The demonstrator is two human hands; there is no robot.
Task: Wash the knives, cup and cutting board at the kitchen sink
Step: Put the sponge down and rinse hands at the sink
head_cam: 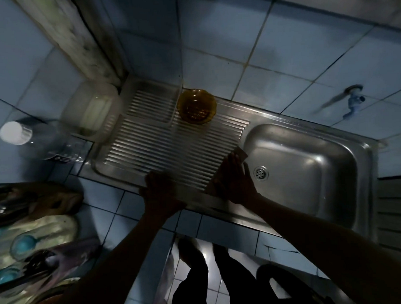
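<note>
A clear, stiff cutting board [172, 148] lies flat on the ribbed steel drainboard [117, 152], its right corner jutting over the stainless sink basin [309, 166]. The left hand [160, 192] curls over its near edge; the right hand [235, 180] grips the right corner. Wet and smooth, it will likely be slippery, so opposite edges suit best. An amber glass bowl [196, 106] stands beside the far edge; the basin offers open room. Knives and cup cannot be made out.
</note>
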